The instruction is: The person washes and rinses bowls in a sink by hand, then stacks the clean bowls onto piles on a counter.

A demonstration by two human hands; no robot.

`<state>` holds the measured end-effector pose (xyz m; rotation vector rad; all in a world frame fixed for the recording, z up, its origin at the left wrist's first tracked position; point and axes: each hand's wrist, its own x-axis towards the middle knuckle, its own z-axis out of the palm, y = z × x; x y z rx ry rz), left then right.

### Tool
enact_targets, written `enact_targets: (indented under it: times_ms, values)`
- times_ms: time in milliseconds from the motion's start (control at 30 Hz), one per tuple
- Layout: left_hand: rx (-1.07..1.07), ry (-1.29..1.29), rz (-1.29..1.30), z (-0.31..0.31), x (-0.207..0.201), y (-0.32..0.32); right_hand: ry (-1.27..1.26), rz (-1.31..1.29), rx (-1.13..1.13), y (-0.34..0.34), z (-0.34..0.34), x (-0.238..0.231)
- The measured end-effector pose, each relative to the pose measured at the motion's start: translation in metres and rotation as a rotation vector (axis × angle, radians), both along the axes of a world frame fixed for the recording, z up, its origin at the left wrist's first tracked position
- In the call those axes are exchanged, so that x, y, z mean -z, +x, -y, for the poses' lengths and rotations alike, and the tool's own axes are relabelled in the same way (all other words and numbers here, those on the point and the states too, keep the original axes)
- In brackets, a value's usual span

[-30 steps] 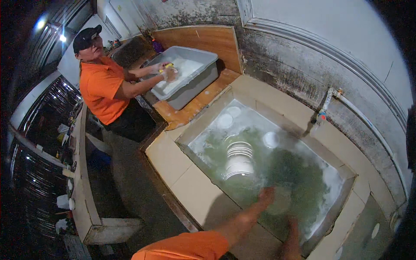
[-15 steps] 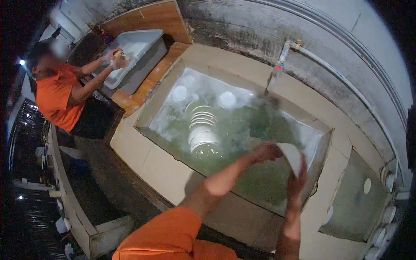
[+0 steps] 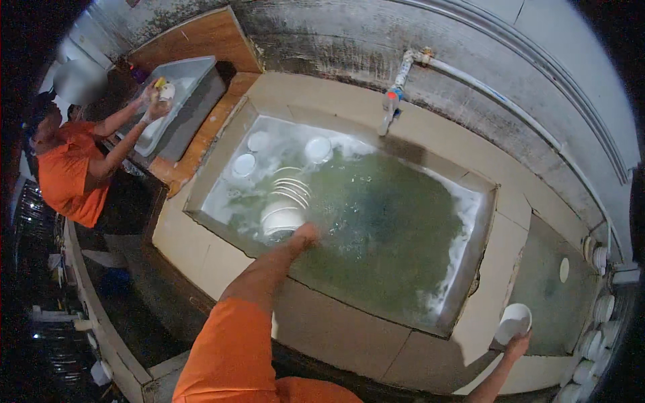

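Both hands are working well apart. The left hand (image 3: 306, 235) is reaching down to the stack of white plates (image 3: 282, 213) standing half under the soapy green water of the tiled basin (image 3: 235, 131); its fingers are at the rim of the nearest plate, but whether they are closing on it cannot be told. The right hand (image 3: 519, 344) is clamping from below on a small white bowl (image 3: 513, 321), holding it over the tiled worktop (image 3: 494, 269) beside the second, shallower basin (image 3: 551, 302).

By the look of them, plates and bowl alike are stiff, wet glazed ware, probably slippery with suds and apt to chip if knocked, so a grip across the rim, thumb on top and fingers beneath, seems safest. Beyond the left hand more white dishes (image 3: 318, 149) are lying under the water near the tap (image 3: 392, 101). Past the right hand a row of white bowls (image 3: 594, 336) is standing along the far edge. No packages, labels or signs are showing. Off past the left hand, another person in an orange shirt (image 3: 64, 174) is scrubbing something over a grey tub (image 3: 181, 94).
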<state>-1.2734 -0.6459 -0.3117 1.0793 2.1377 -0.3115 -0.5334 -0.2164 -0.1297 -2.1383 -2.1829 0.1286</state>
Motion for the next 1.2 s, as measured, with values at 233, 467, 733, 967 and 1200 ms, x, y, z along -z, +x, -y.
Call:
enact_targets:
  times_ms: [233,467,733,967,1200]
  values:
    - [0.605,0.285,0.163,-0.064,-0.059,0.035,0.139,0.067,-0.008,-0.092,0.015,-0.052]
    - [0.197,0.299,0.121,-0.144,-0.083,0.101,-0.121,-0.287,-0.766,-0.299,0.082,0.045]
    - [0.427,0.358,-0.265,-0.099,0.039,0.090,-0.971,-0.772,-0.108,-0.455,0.187,0.062]
    - [-0.774,0.611,0.847,-0.183,-0.113,0.157,-0.642,-0.836,-0.181,-0.407,0.143,0.036]
    - [-0.785,1.217,0.316,-0.172,-0.103,0.135,-0.540,-0.973,-0.061,-0.402,0.161,0.086]
